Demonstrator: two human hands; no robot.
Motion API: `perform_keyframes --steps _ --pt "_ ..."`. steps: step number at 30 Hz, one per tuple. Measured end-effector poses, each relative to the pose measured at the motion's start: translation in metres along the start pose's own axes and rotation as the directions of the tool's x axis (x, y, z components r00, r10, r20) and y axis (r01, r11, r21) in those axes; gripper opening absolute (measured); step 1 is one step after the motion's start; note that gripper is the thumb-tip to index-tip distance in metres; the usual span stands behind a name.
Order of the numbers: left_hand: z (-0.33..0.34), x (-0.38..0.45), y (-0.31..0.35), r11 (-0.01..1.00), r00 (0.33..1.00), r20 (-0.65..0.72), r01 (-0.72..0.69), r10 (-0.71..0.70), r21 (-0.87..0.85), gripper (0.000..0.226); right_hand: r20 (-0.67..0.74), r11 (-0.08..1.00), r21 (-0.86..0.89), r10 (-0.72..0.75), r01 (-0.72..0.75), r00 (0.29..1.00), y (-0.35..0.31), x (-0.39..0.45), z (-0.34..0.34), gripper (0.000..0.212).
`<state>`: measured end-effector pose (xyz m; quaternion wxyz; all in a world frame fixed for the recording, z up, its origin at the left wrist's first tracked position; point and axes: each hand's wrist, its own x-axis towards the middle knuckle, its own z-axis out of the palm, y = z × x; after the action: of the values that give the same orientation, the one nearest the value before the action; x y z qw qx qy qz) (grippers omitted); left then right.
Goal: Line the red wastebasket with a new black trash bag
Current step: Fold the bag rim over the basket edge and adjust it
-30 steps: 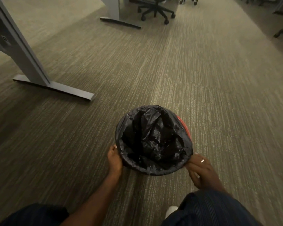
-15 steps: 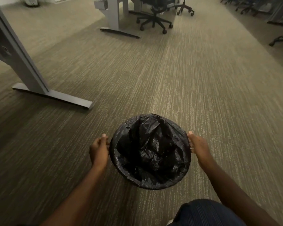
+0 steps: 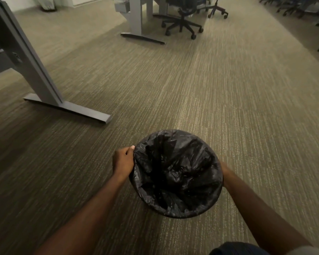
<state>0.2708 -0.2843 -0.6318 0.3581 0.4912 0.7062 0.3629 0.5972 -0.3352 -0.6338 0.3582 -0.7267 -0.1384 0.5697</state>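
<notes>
We've got the black trash bag (image 3: 175, 173) over the rim; left hand (image 3: 123, 161) pinches the film at 9 o'clock, right hand's fingers probably hidden at 3. Tug down evenly.

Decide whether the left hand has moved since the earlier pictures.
Yes. Against the wastebasket rim, the left hand has slid from the near edge up the left side, away from the person.

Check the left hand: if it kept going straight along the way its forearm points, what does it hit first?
The left hand points up and to the right, already against the black trash bag folded over the wastebasket's left rim. Going on, it would likely press into that bagged rim at once; the basket wall underneath is hidden.
</notes>
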Motion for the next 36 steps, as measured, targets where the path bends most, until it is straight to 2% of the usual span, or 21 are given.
perform_keyframes --steps 2,3,4,5,6,7,8,9,10,11,12,13,14,15,17,20,23,29,33,35,36 --pt "-0.003 0.000 0.002 0.997 0.999 0.016 0.051 -0.050 -0.054 0.049 -0.006 1.000 -0.026 0.012 -0.012 1.000 -0.001 -0.004 0.004 0.038" --pt "-0.006 -0.001 0.002 0.992 0.997 0.028 0.077 -0.074 -0.096 0.049 -0.035 0.999 -0.040 -0.036 0.034 0.999 -0.005 -0.005 0.005 0.036" --pt "-0.010 -0.002 0.003 0.988 0.994 0.053 0.099 -0.094 -0.118 0.050 -0.135 0.987 -0.069 -0.152 0.144 0.979 -0.011 -0.003 0.002 0.032" --pt "-0.013 -0.003 0.003 0.989 0.993 0.076 0.095 -0.087 -0.110 0.052 -0.292 0.944 -0.135 -0.328 0.301 0.898 -0.020 0.001 -0.004 0.028" --pt "-0.016 -0.003 0.002 0.997 0.994 0.095 0.056 -0.049 -0.062 0.055 -0.426 0.851 -0.232 -0.524 0.470 0.738 -0.033 -0.001 -0.008 0.023" --pt "-0.018 -0.003 0.002 1.000 0.993 0.117 0.004 -0.005 0.006 0.057 -0.464 0.716 -0.316 -0.689 0.622 0.556 -0.046 -0.009 -0.009 0.020" --pt "-0.019 -0.003 0.002 0.996 0.990 0.139 -0.043 0.032 0.080 0.058 -0.389 0.576 -0.357 -0.807 0.736 0.443 -0.058 -0.018 -0.003 0.020" --pt "-0.018 -0.003 0.003 0.986 0.986 0.157 -0.084 0.061 0.145 0.058 -0.217 0.465 -0.354 -0.885 0.812 0.412 -0.066 -0.025 0.008 0.021" --pt "-0.017 -0.003 0.003 0.973 0.981 0.172 -0.125 0.092 0.193 0.059 0.033 0.427 -0.347 -0.884 0.835 0.466 -0.068 -0.033 0.026 0.023" --pt "-0.015 -0.005 0.004 0.964 0.977 0.181 -0.151 0.112 0.218 0.059 0.314 0.453 -0.383 -0.756 0.805 0.575 -0.064 -0.037 0.049 0.025" --pt "-0.013 -0.007 0.005 0.961 0.977 0.180 -0.158 0.118 0.228 0.058 0.551 0.466 -0.468 -0.511 0.751 0.660 -0.055 -0.038 0.072 0.027" --pt "-0.012 -0.008 0.006 0.961 0.978 0.174 -0.151 0.112 0.233 0.058 0.678 0.410 -0.582 -0.233 0.703 0.697 -0.041 -0.033 0.095 0.026" --pt "-0.011 -0.009 0.007 0.960 0.979 0.174 -0.144 0.104 0.242 0.057 0.703 0.308 -0.676 -0.005 0.670 0.712 -0.025 -0.025 0.112 0.026" --pt "-0.010 -0.010 0.007 0.955 0.980 0.176 -0.143 0.098 0.259 0.056 0.665 0.195 -0.744 0.120 0.639 0.737 -0.011 -0.014 0.126 0.032" --pt "-0.008 -0.010 0.006 0.947 0.980 0.178 -0.141 0.092 0.288 0.053 0.565 -0.001 -0.821 0.134 0.571 0.814 0.004 0.003 0.139 0.046" --pt "-0.008 -0.008 0.005 0.947 0.981 0.176 -0.131 0.081 0.293 0.050 0.456 -0.085 -0.879 0.144 0.470 0.878 0.004 0.022 0.137 0.054" --pt "-0.008 -0.010 0.009 0.951 0.980 0.186 -0.122 0.070 0.283 0.048 0.460 -0.132 -0.866 0.172 0.483 0.871 -0.005 0.017 0.135 0.055" --pt "-0.018 -0.010 0.014 0.973 0.986 0.156 -0.089 0.056 0.211 0.054 0.591 -0.242 -0.743 0.200 0.624 0.782 -0.013 -0.034 0.129 0.053" --pt "-0.032 -0.010 0.022 0.990 0.992 0.127 -0.036 0.019 0.135 0.048 0.573 -0.395 -0.685 0.227 0.612 0.787 0.011 -0.060 0.098 0.051" --pt "-0.039 -0.012 0.022 0.994 0.991 0.130 0.003 -0.018 0.111 0.043 0.675 -0.321 -0.678 0.083 0.661 0.733 0.003 -0.069 0.082 0.043" --pt "-0.042 -0.013 0.021 0.994 0.990 0.137 0.019 -0.033 0.107 0.041 0.718 -0.209 -0.689 -0.064 0.694 0.693 -0.006 -0.073 0.074 0.039"
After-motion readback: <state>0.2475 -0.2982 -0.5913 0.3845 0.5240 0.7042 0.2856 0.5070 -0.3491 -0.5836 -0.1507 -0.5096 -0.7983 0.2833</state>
